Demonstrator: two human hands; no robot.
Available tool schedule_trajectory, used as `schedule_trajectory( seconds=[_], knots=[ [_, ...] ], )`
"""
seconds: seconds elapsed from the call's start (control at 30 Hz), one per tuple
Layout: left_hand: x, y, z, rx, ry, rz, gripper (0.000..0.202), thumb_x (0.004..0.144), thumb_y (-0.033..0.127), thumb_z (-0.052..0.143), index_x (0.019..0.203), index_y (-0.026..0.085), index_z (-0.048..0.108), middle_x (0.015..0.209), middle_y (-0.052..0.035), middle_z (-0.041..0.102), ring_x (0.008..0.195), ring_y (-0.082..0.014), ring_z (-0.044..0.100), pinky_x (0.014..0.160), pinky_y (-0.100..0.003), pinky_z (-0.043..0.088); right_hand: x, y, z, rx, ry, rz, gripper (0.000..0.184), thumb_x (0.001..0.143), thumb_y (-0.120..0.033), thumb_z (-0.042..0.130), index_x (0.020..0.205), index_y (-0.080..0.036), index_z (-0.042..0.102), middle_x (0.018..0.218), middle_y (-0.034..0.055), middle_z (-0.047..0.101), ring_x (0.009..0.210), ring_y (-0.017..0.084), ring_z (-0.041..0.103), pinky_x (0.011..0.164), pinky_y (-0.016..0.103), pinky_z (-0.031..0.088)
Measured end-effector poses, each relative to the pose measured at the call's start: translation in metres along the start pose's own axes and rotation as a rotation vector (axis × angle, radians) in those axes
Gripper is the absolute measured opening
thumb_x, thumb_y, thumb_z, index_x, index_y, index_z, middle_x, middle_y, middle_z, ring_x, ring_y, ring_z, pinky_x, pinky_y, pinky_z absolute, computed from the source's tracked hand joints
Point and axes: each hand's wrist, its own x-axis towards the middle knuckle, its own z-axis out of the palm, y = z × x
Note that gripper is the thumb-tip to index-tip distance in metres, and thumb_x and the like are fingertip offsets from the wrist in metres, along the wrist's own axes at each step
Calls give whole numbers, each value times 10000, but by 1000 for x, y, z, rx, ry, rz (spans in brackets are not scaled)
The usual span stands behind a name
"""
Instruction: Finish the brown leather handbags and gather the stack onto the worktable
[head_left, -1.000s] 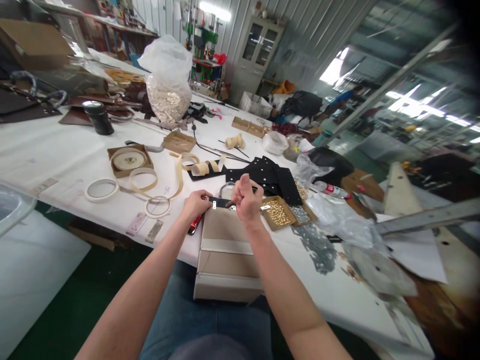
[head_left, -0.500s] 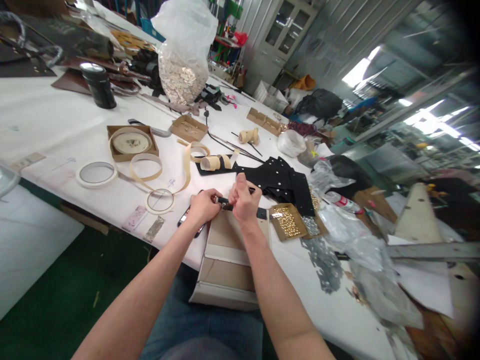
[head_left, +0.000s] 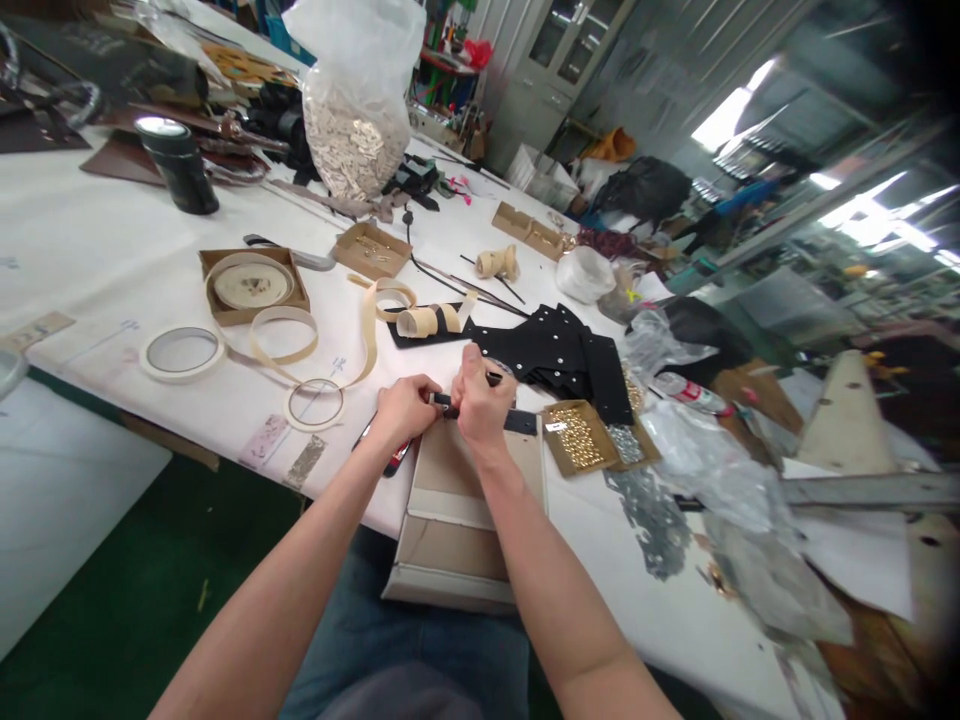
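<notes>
A narrow black strap is lying with its long axis running left to right, tilting slightly nearer toward its right end, just above the far edge of a flat cardboard box at the near edge of the white table. It is looking matte and flat, with a small bright metal fitting at the right tip.

The left hand is pinching the strap's left end, fingers curled in and knuckles facing up. The right hand is closing into a fist over the strap's middle, thumb uppermost, so only the right part of the strap is showing (whether the fist is also gripping a small tool cannot be told). Both forearms are reaching in from the near side and converging over the box.

Just right of the strap a shallow cardboard tray of gold rivets is sitting, with punched black leather pieces beyond it. Pale tape rolls are lying well to the left.
</notes>
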Motion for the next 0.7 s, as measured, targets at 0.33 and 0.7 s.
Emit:
schedule_trajectory(
  seconds=[0.33, 0.7],
  knots=[
    [-6, 15, -3, 98, 10, 6, 312, 786, 211, 781, 1091, 269, 821, 1103, -77, 872, 1072, -337, 777, 1044, -460, 493, 10, -20, -26, 285, -43, 154, 669, 961, -810, 803, 712, -252, 531, 505, -101, 333, 412, 86, 285, 392, 266, 223],
    [-10, 8, 1, 71, 36, 33, 226, 872, 286, 753, 1095, 278, 792, 1061, -65, 867, 1071, -341, 781, 1111, -493, 467, 6, -27, -4, 173, -16, 150, 786, 978, -812, 772, 601, -271, 344, 509, -80, 310, 404, 86, 316, 367, 280, 263]
  ],
)
